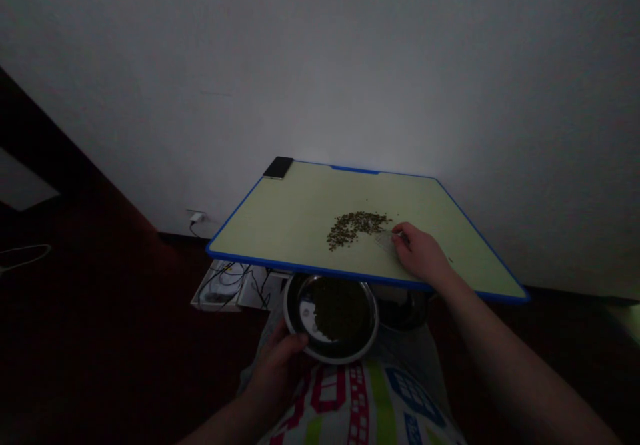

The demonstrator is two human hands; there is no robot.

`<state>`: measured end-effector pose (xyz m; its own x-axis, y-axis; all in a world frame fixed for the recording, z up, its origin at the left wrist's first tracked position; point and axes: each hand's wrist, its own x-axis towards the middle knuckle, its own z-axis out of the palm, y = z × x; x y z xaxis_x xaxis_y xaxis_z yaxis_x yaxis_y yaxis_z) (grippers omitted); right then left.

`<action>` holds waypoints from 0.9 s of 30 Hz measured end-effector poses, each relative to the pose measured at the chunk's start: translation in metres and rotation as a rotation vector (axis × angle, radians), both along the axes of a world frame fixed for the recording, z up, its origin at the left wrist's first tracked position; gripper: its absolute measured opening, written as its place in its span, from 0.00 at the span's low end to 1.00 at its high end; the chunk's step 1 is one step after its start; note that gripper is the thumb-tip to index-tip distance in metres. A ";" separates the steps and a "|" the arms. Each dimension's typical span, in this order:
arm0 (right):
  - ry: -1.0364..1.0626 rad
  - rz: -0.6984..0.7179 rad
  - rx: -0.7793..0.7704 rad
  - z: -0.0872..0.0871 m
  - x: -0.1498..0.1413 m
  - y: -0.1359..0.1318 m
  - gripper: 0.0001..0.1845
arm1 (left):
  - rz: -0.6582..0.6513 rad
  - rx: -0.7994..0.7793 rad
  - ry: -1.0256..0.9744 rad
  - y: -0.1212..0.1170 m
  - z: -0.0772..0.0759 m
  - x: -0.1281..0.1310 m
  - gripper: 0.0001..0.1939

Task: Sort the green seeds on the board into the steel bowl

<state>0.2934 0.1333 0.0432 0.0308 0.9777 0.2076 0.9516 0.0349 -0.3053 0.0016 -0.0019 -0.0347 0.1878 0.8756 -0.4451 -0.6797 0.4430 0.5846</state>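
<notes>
A pale green board with a blue rim lies tilted in front of me, and a curved heap of small dark green seeds lies near its middle. My right hand rests on the board and pinches a thin, pale, translucent scraper at the heap's right end. Below the board's near edge, my left hand grips the rim of a steel bowl. A mound of similar dark seeds lies inside the bowl.
A black phone sits on the board's far corner. A second dark bowl is partly hidden under the board. Cables lie on a white box at left, and a wall socket holds a plug. A patterned cloth covers my lap.
</notes>
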 end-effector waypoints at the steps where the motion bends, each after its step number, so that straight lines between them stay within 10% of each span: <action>1: -0.004 -0.012 0.000 0.000 0.002 0.000 0.14 | -0.002 0.007 -0.005 0.000 0.000 0.000 0.40; 27: -0.092 0.129 -0.022 0.004 -0.003 0.043 0.15 | -0.012 0.008 0.033 0.000 0.002 0.000 0.41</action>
<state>0.2905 0.1760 0.0475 -0.1136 0.9768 0.1817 0.9637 0.1528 -0.2189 0.0016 -0.0016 -0.0326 0.1838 0.8769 -0.4440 -0.6542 0.4463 0.6106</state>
